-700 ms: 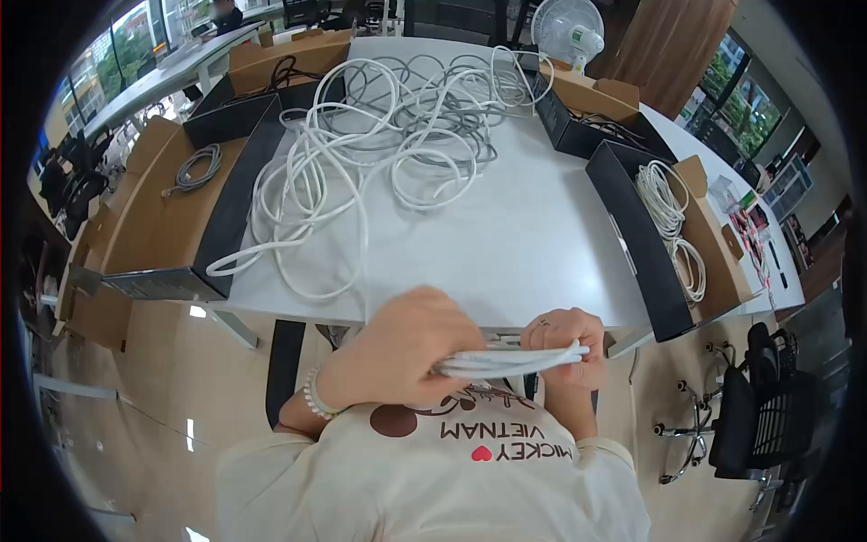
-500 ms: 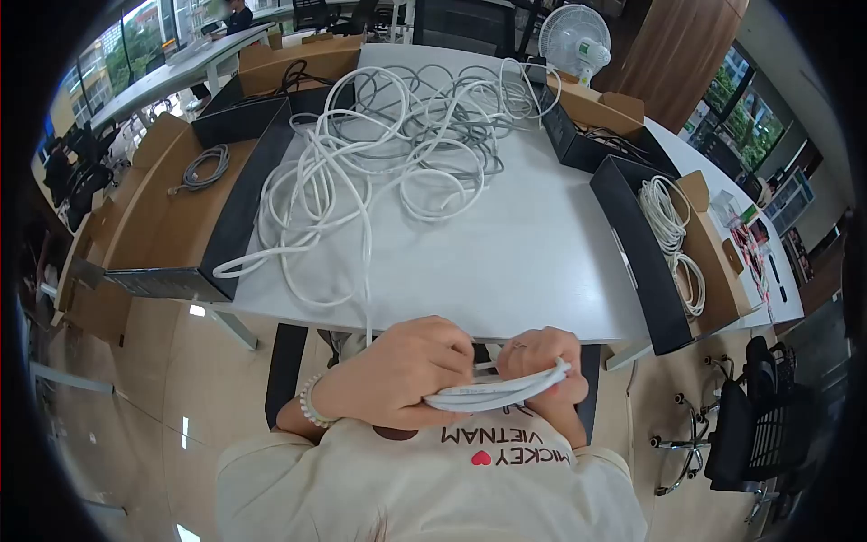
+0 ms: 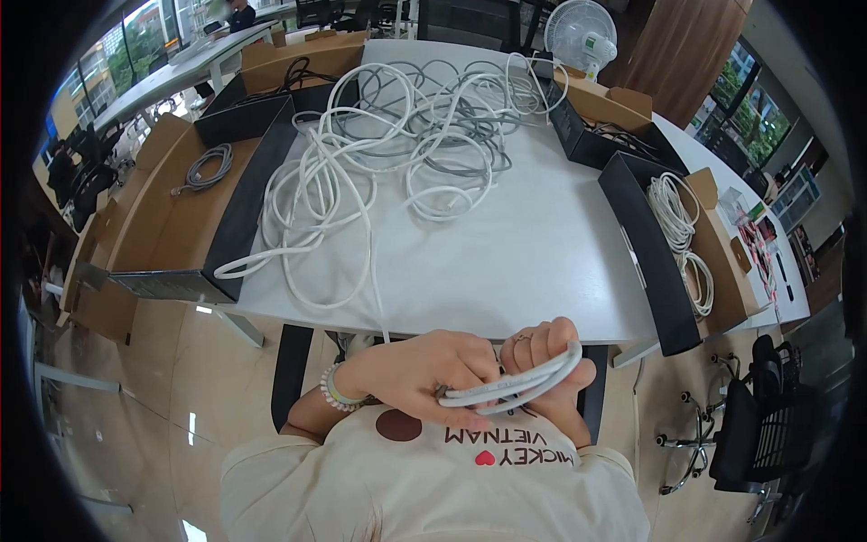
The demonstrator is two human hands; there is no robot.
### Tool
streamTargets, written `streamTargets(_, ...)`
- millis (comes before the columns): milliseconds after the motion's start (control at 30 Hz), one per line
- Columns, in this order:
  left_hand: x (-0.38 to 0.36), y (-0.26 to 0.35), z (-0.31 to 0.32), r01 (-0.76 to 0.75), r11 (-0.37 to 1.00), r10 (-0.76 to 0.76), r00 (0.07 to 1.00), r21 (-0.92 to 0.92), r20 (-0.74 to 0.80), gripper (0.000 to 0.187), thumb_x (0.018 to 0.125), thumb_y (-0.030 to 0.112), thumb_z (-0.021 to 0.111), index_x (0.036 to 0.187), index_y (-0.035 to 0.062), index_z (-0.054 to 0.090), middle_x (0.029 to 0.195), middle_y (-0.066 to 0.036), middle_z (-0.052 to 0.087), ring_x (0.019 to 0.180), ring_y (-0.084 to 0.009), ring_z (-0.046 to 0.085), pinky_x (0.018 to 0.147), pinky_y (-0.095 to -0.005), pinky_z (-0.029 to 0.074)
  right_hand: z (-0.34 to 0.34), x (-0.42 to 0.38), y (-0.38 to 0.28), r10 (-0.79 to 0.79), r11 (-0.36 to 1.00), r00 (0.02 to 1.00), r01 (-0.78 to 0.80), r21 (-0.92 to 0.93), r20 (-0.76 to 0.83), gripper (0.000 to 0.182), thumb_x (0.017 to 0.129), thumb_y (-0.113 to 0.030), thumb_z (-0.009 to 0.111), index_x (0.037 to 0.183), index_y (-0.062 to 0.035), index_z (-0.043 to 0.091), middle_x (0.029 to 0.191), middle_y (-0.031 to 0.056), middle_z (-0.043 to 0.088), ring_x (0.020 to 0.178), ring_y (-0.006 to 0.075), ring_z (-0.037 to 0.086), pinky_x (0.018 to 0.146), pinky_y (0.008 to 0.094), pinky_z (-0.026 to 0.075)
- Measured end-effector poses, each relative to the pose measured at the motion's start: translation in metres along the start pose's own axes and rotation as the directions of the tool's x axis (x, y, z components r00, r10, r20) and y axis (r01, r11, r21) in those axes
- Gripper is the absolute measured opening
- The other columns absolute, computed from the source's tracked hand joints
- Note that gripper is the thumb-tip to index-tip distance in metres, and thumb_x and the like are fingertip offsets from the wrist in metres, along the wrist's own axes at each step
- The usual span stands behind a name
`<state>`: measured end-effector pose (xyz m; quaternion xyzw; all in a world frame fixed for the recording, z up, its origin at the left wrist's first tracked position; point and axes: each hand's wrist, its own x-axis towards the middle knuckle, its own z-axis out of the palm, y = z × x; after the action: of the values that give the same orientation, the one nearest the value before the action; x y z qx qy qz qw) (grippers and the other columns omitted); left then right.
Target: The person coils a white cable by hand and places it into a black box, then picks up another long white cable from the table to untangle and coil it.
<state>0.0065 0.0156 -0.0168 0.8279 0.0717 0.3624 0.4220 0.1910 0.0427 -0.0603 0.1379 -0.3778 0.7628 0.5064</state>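
Observation:
A small coil of white cable (image 3: 517,388) is held between my two hands, just past the table's near edge and in front of my shirt. My left hand (image 3: 426,369), with a beaded bracelet at the wrist, is closed on the coil's left end. Fingers curled, my right hand (image 3: 542,352) grips its right side. From the table, a white strand (image 3: 375,280) runs down over the edge toward my left hand. A loose tangle of white and grey cables (image 3: 420,135) covers the table's far and left part.
On the left, an open black box (image 3: 237,208) contains a grey cable coil (image 3: 209,166). Another open box (image 3: 646,248) on the right holds white coils (image 3: 673,212). Two boxes with black cables stand farther back. A fan (image 3: 582,41) is behind the white table (image 3: 506,271).
Both hands have shifted slightly right with the coil, whose right side is now tilted higher. My right fingers have turned upward. The strand over the edge has moved a little right.

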Motion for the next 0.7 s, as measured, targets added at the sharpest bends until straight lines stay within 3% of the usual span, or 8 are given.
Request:
streamTargets(133, -0.003, 0.005, -0.001, 0.038, 0.999, -0.037, 0.996, 0.023, -0.075, 0.026, 0.082, 0.016, 0.063, 0.064, 0.0011, 0.053, 0.068, -0.006, 0.053, 0.068, -0.0229, 0.05, 0.062, -0.034, 0.039, -0.004, -0.001, -0.003, 0.094, 0.996, 0.986, -0.093, 0.009, -0.135, 0.025, 0.077, -0.019, 0.066, 0.075, -0.0073, 0.043, 0.053, -0.0011, 0.039, 0.043, 0.009, 0.032, 0.042, 0.0254, 0.023)
streamTargets(200, -0.003, 0.008, -0.001, 0.226, 0.974, -0.225, 0.965, -0.003, -0.137, 0.028, 0.084, 0.018, 0.061, 0.063, 0.0004, 0.053, 0.068, -0.006, 0.053, 0.068, -0.0237, 0.05, 0.062, -0.0343, 0.039, -0.001, 0.005, -0.009, 0.18, 0.97, 0.966, -0.206, -0.13, -0.185, 0.027, 0.078, -0.023, 0.064, 0.074, -0.0085, 0.042, 0.052, -0.0005, 0.041, 0.041, 0.0109, 0.035, 0.045, 0.0274, 0.033)
streamTargets(267, 0.0, 0.007, -0.001, 0.23, 0.972, -0.223, 0.968, 0.051, -0.12, 0.034, 0.087, 0.022, 0.057, 0.063, -0.0003, 0.052, 0.069, -0.007, 0.053, 0.067, -0.0246, 0.049, 0.061, -0.0355, 0.04, -0.01, 0.005, -0.015, 0.122, 0.977, 0.979, -0.148, -0.156, -0.166, 0.021, 0.08, -0.016, 0.064, 0.079, -0.0035, 0.047, 0.057, 0.0033, 0.05, 0.046, 0.012, 0.045, 0.047, 0.027, 0.038)
streamTargets(333, 0.003, 0.005, 0.001, 0.259, 0.949, -0.241, 0.963, 0.178, -0.119, 0.041, 0.09, 0.029, 0.052, 0.061, -0.0006, 0.053, 0.067, -0.009, 0.054, 0.066, -0.0258, 0.049, 0.06, -0.0364, 0.04, -0.018, 0.006, -0.026, -0.014, 0.585, 0.998, -0.043, -0.81, -0.063, 0.016, 0.079, -0.012, 0.063, 0.082, -0.0008, 0.051, 0.064, 0.007, 0.057, 0.053, 0.0146, 0.054, 0.051, 0.0272, 0.043)
streamTargets(500, 0.001, -0.001, 0.002, 0.381, 0.873, -0.395, 0.919, 0.304, -0.016, 0.051, 0.092, 0.037, 0.045, 0.059, 0.0003, 0.055, 0.06, -0.011, 0.052, 0.063, -0.0276, 0.05, 0.059, -0.0375, 0.04, 0.006, 0.013, -0.029, -0.196, 0.25, 0.98, 0.086, -0.964, 0.037, 0.017, 0.066, 0.0, 0.063, 0.083, 0.0001, 0.06, 0.064, 0.0055, 0.061, 0.051, 0.0151, 0.057, 0.047, 0.0241, 0.041)
streamTargets(600, 0.002, 0.009, -0.001, 0.415, 0.861, -0.451, 0.89, 0.293, 0.068, 0.052, 0.092, 0.04, 0.043, 0.059, 0.0014, 0.057, 0.056, -0.011, 0.05, 0.061, -0.0277, 0.05, 0.059, -0.038, 0.04, 0.014, 0.017, -0.035, 0.076, 0.061, 0.979, 0.183, -0.981, 0.187, 0.011, 0.063, -0.001, 0.065, 0.073, -0.0034, 0.06, 0.056, 0.0051, 0.055, 0.043, 0.0189, 0.051, 0.042, 0.026, 0.037)
streamTargets(667, 0.003, 0.012, -0.001, 0.451, 0.851, -0.497, 0.857, 0.27, 0.136, 0.052, 0.092, 0.04, 0.043, 0.059, 0.0019, 0.057, 0.055, -0.011, 0.05, 0.06, -0.0274, 0.05, 0.059, -0.0381, 0.04, 0.01, 0.014, -0.042, 0.364, 0.147, 0.928, 0.026, -0.989, 0.078, 0.01, 0.063, -0.005, 0.066, 0.062, -0.0052, 0.056, 0.05, 0.0059, 0.048, 0.039, 0.0211, 0.044, 0.04, 0.0282, 0.031)
streamTargets(700, 0.003, 0.011, 0.001, 0.429, 0.861, -0.472, 0.875, 0.273, 0.112, 0.051, 0.091, 0.04, 0.045, 0.059, 0.0023, 0.057, 0.056, -0.011, 0.051, 0.06, -0.0267, 0.05, 0.058, -0.0371, 0.04, 0.011, 0.019, -0.041, 0.367, 0.273, 0.924, 0.006, -0.962, 0.11, 0.017, 0.063, -0.006, 0.068, 0.058, -0.0043, 0.052, 0.046, 0.0061, 0.041, 0.038, 0.018, 0.04, 0.039, 0.0288, 0.028)
